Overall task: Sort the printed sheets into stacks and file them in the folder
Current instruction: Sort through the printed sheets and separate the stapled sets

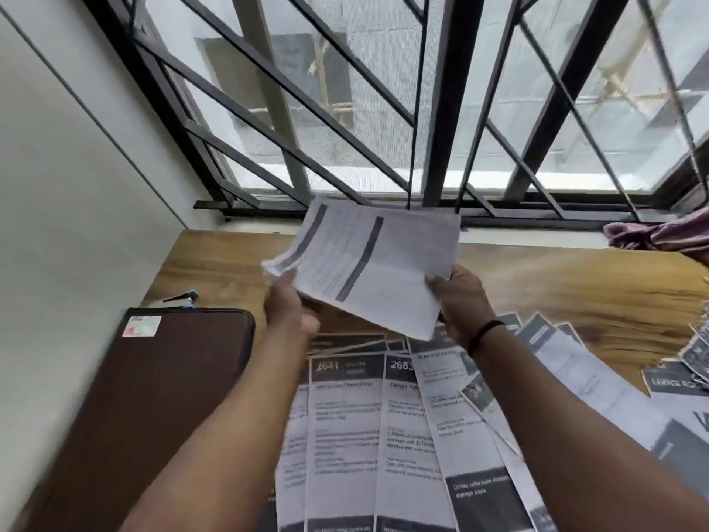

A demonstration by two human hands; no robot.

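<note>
A: Sheets first — where are they?

B: A small bundle of printed sheets (368,263) is held up above the wooden table (575,286), in front of the window grille (345,109). The left hand (289,305) pinches its lower left corner, thumb on top; the right hand (460,301) grips the lower right edge, fingers curled behind the paper. More loose sheets (383,435) lie fanned across the table below the forearms, overlapping one another.

A: So which step is this?

B: Sorting, I'd judge. The held bundle looks like a stack being gathered or squared, and plenty is still unsorted beneath it.

A: And the folder?

B: The brown folder (161,378) lies closed at the left, just beside the fanned sheets, with a stapler-like thing (184,297) at its far edge.

A: Next move?

B: Probably setting this bundle down apart from the spread pile, edges kept aligned so it doesn't slide back into it. Filing would need the folder opened first.
</note>
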